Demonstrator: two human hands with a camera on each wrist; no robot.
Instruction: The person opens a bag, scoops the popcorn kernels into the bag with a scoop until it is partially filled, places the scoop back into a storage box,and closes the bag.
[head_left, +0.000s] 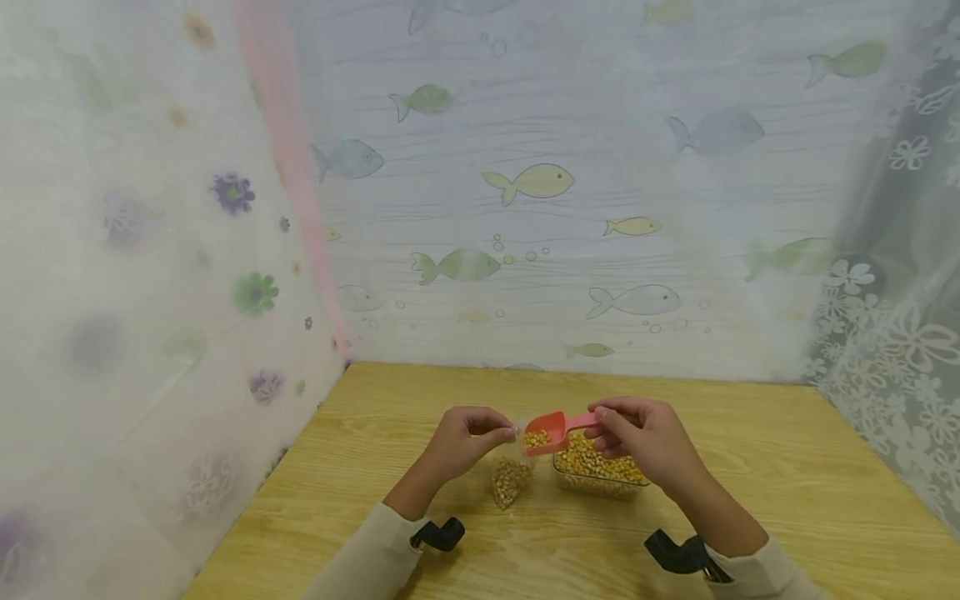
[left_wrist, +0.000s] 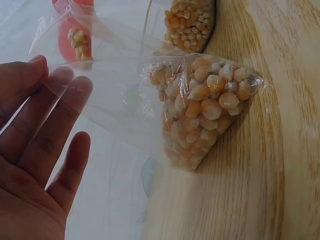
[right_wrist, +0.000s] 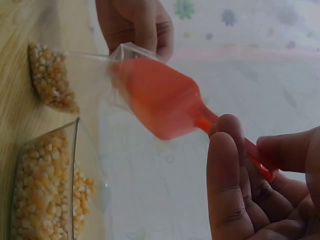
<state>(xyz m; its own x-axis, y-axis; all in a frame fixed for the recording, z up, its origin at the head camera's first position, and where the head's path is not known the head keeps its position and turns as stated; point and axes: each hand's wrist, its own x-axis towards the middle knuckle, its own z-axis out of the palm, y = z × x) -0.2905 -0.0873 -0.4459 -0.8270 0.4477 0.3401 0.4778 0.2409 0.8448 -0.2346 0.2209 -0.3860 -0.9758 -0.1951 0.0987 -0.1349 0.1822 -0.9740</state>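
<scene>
Your small clear plastic bag [head_left: 513,477], about a third full of yellow corn kernels, hangs near the middle of the light wooden tabletop [head_left: 787,492], its bottom corner resting on the wood so the weight is carried there and not by your fingers. Your left hand [head_left: 463,440] pinches the bag's top edge between thumb and fingertips at the bag's 11 o'clock, which keeps the mouth pulled up and open toward the scoop. The red plastic scoop [head_left: 553,429] sits tilted with its lip right at that mouth, kernels visible in its bowl; your right hand [head_left: 647,442] is clamped on the thin handle at the scoop's 3 o'clock, thumb against curled fingers, giving you fine control of the tilt. Just beside the bag, at its 3 o'clock, stands the clear rectangular container of corn kernels [head_left: 600,473], close enough that the scoop travels only a short way.

At 12 o'clock the fish-print curtain [head_left: 540,183] closes off the tabletop's far edge; the flowered curtain [head_left: 150,275] hems the 9 o'clock side. Open wood lies at 3 o'clock and toward you at 6 o'clock.
</scene>
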